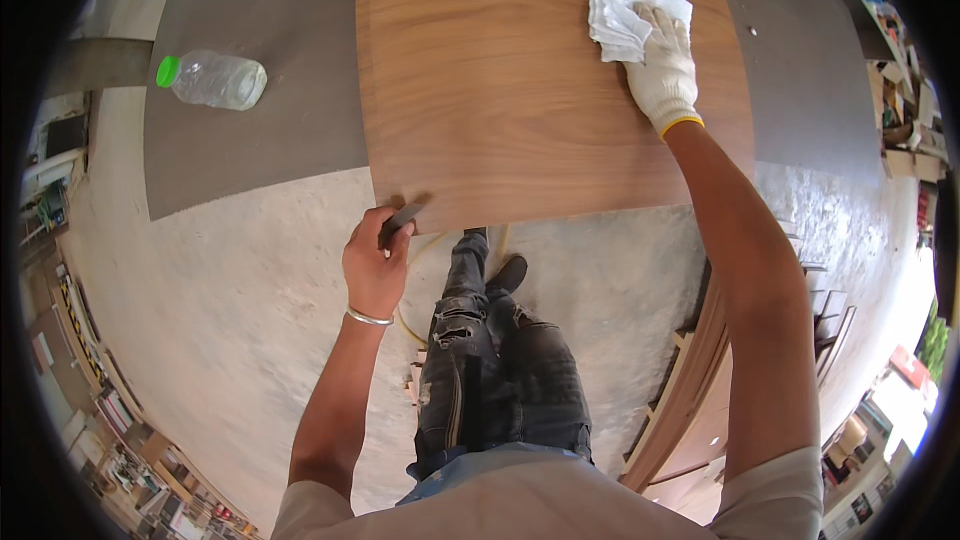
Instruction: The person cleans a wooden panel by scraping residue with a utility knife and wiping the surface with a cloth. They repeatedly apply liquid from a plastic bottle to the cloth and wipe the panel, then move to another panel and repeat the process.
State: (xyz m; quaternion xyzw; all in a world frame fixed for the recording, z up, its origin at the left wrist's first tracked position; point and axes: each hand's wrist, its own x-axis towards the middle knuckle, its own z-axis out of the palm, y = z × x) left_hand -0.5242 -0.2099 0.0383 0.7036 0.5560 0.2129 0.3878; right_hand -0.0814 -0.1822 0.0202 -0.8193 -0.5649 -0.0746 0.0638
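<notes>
Here our gloved right hand lies open on the white cloth, near the right edge of the wooden panel, seemingly to flatten it; our left hand pinches a dark strip by the near-left corner, likely for control.

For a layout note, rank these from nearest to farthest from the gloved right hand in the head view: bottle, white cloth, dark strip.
1. White cloth: touching the right hand, on the wooden board's right side.
2. Dark strip: in the left hand, at the board's near-left corner.
3. Bottle: lying on the grey surface, left of the board.
</notes>
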